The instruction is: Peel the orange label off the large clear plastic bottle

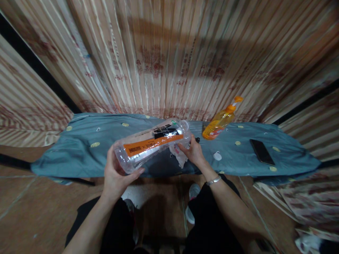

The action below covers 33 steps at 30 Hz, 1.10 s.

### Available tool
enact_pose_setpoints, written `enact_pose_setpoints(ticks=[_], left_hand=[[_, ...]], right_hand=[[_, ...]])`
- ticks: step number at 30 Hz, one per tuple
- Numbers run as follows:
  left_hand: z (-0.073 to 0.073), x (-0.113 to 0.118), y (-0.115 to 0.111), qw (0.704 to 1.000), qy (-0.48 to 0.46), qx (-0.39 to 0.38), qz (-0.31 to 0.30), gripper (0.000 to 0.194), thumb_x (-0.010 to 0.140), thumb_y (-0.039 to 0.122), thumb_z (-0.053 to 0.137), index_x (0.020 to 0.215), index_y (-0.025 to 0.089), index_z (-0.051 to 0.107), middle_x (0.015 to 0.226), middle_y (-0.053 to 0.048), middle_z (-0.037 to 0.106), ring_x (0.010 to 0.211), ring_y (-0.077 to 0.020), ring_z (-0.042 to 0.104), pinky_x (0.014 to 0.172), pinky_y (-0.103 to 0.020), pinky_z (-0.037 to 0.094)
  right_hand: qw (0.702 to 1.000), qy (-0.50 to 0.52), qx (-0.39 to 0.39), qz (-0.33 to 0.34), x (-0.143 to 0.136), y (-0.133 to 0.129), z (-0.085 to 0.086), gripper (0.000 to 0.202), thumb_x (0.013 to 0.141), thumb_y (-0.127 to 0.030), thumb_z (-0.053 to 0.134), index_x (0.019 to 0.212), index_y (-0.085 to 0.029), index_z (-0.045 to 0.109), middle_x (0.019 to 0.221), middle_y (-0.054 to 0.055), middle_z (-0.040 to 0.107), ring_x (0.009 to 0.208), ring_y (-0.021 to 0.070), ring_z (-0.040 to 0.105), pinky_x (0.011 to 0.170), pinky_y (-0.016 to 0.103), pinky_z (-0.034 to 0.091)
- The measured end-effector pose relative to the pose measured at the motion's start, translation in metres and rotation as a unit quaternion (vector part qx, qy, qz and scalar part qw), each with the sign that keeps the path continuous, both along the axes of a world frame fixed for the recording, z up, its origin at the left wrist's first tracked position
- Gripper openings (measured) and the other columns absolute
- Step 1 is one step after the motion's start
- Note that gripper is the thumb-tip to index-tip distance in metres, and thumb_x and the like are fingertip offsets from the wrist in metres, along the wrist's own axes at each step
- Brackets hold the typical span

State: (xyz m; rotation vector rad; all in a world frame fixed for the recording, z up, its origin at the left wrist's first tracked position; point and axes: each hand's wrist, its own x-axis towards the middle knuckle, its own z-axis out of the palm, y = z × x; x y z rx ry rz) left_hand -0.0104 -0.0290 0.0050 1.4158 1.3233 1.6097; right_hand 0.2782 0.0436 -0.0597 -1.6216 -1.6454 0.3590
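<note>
A large clear plastic bottle (150,144) with an orange, black and silver label lies tilted across both my hands, above the cloth-covered table. My left hand (118,176) is wrapped round its base, the thumb along the underside. Near the neck, my right hand (193,151) grips the bottle's other end, its fingers partly hidden behind it. A crumpled white tissue or cloth (180,157) shows beneath the bottle beside my right hand; whether that hand touches it I cannot tell. The bottle looks see-through, and no liquid is plain to see inside.
A pump bottle (218,123) of orange-yellow liquid stands behind my right hand. Right of that hand lies a small white round piece (217,156), and farther right a black phone (261,151). The blue-grey tablecloth (79,148) ends close to my knees; a patterned curtain (169,63) hangs behind.
</note>
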Motion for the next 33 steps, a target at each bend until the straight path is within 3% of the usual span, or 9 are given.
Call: enact_pose_setpoints(ticks=[33], left_hand=[[0.0054, 0.0033, -0.0012, 1.0, 0.007, 0.003, 0.004, 0.088, 0.044, 0.029, 0.093, 0.123, 0.02, 0.054, 0.125, -0.013, 0.063, 0.119, -0.0364, 0.063, 0.102, -0.052, 0.054]], right_hand=[[1.0, 0.014, -0.01, -0.008, -0.0009, -0.0003, 0.0005, 0.056, 0.08, -0.047, 0.07, 0.126, -0.02, 0.053, 0.104, 0.011, 0.078, 0.094, 0.0318, 0.075, 0.078, 0.04, 0.059]])
